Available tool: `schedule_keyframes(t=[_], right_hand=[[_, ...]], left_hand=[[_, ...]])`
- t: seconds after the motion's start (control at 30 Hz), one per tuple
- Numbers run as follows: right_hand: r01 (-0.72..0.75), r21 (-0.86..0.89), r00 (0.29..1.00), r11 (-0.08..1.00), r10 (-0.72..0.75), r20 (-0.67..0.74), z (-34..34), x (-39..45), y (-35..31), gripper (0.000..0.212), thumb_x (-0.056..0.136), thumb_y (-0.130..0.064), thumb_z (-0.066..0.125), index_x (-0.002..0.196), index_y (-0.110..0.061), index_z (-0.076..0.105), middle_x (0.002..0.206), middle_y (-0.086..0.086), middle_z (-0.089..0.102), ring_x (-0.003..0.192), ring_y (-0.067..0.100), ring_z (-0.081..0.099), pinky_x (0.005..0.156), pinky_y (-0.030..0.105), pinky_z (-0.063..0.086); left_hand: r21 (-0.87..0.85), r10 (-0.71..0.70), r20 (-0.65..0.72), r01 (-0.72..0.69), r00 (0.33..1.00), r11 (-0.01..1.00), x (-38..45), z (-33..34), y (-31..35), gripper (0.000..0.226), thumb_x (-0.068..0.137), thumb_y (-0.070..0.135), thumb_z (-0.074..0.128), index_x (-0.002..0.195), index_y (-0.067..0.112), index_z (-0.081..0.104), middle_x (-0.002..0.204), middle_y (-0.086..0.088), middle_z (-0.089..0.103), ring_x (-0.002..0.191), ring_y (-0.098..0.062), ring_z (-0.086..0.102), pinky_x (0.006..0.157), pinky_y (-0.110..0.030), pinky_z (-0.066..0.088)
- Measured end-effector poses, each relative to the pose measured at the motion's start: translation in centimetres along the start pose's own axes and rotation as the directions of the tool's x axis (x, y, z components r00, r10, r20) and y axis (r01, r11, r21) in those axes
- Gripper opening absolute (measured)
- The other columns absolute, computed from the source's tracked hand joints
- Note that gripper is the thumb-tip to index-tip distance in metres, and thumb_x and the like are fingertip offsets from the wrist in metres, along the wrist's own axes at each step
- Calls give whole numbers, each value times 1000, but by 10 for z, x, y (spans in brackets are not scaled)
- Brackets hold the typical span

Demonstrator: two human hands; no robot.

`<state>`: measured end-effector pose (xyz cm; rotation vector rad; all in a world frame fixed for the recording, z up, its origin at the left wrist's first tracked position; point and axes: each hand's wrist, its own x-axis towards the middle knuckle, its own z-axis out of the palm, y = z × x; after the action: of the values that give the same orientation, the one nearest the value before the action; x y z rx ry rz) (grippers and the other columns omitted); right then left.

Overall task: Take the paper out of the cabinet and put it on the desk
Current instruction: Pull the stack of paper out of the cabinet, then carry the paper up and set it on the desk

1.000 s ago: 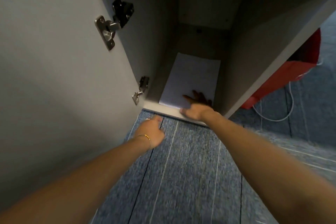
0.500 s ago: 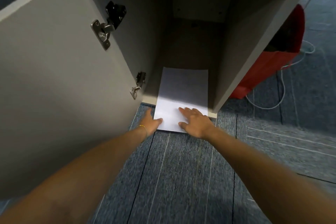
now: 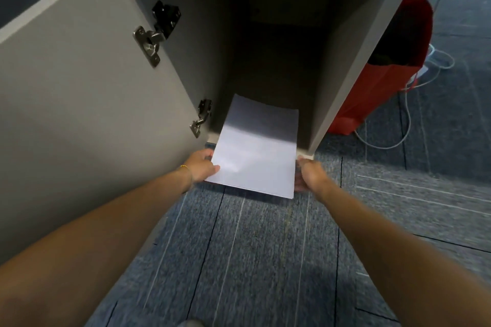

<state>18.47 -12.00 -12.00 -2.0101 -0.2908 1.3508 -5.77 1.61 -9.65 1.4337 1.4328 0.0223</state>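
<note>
The thin stack of plain white paper sheets (image 3: 255,151) is about half out of the tall grey laminate cabinet (image 3: 353,66): its far edge lies in shadow on the cabinet floor, at twelve o'clock from the hands, while its near half juts out past the cabinet's front lip over the carpet. The left hand (image 3: 199,166) grips the sheets' left edge at nine o'clock, thumb on top and fingers tucked beneath, so it is grasping the paper. The right hand (image 3: 309,174) sits at the right edge at three o'clock, its fingers (image 3: 299,183) curled under the sheets; it appears to grasp them too, though the thumb's contact is hard to make out.

By my reading, the taking-out is nearly done but not finished, and the carrying and setting down are all left to do. No worktop shows in this view, so where the paper will go cannot be told.

The floor is blue-grey striped carpet tile (image 3: 252,260). The cabinet's grey door (image 3: 79,114) stands open at ten o'clock, with two metal hinges (image 3: 148,42) on its inner face. At two o'clock a red paper bag (image 3: 372,98) leans beside the cabinet, and white cables (image 3: 403,119) trail across the carpet near it.
</note>
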Motion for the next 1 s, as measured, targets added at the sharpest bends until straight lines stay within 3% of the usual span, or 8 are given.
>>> schedule_keyframes(t=[0.07,0.2,0.33,0.5,0.6,0.73,0.9,1.0], right_hand=[[-20,237,999,971,8,53,10,6,-6,35,107,-36,44,117,-9,63,109,13,74,97,31,72,92,48,59],[43,308,998,951,-54,25,26,6,-11,31,102,-6,51,132,-7,58,131,19,68,113,42,68,99,59,55],[98,277,993,956,-114,40,32,-15,-18,40,103,0,43,135,-20,56,128,8,67,114,35,66,100,56,54],[115,222,992,968,-125,31,23,-47,-20,43,104,-2,45,142,-19,54,131,6,65,116,34,65,102,56,52],[125,176,990,976,-134,40,10,-80,-25,48,104,-1,43,148,-21,50,129,2,62,116,31,63,103,53,51],[115,81,991,990,-120,53,-8,-141,-42,49,103,1,41,148,-16,51,132,2,63,117,27,64,92,40,51],[105,8,994,994,-105,41,-33,-241,-82,51,100,5,40,148,-12,48,130,3,59,118,25,58,97,37,46],[104,-17,994,994,-103,47,-49,-300,-111,55,99,3,42,150,-17,46,132,4,60,119,26,59,98,37,48]], left_hand=[[38,-6,46,4,999,999,-14,-6,-7,34,90,-2,59,124,6,61,118,-13,69,108,-29,65,91,-36,51],[14,-43,129,41,991,999,-35,-10,-25,42,90,-2,58,130,8,58,127,-14,68,117,-32,64,101,-46,52],[-348,-127,165,178,978,920,-50,4,-37,45,91,15,57,135,7,54,129,-15,67,109,-33,67,84,-41,56],[-566,-140,203,233,969,791,-53,12,-14,45,99,34,52,137,11,58,133,-16,66,121,-37,64,97,-49,52],[-543,-159,151,216,976,811,-69,12,5,39,99,24,53,136,10,58,130,-15,66,113,-36,66,96,-52,52],[-420,-222,30,214,975,882,-123,8,29,44,93,24,60,136,15,59,134,-11,66,120,-36,64,104,-55,49],[-329,-259,-60,225,964,917,-221,-17,91,43,97,18,54,139,9,53,138,-4,59,123,-28,57,109,-41,44],[-344,-271,-83,228,959,911,-287,-37,132,38,100,12,51,137,7,54,130,0,58,116,-23,55,103,-33,41]])
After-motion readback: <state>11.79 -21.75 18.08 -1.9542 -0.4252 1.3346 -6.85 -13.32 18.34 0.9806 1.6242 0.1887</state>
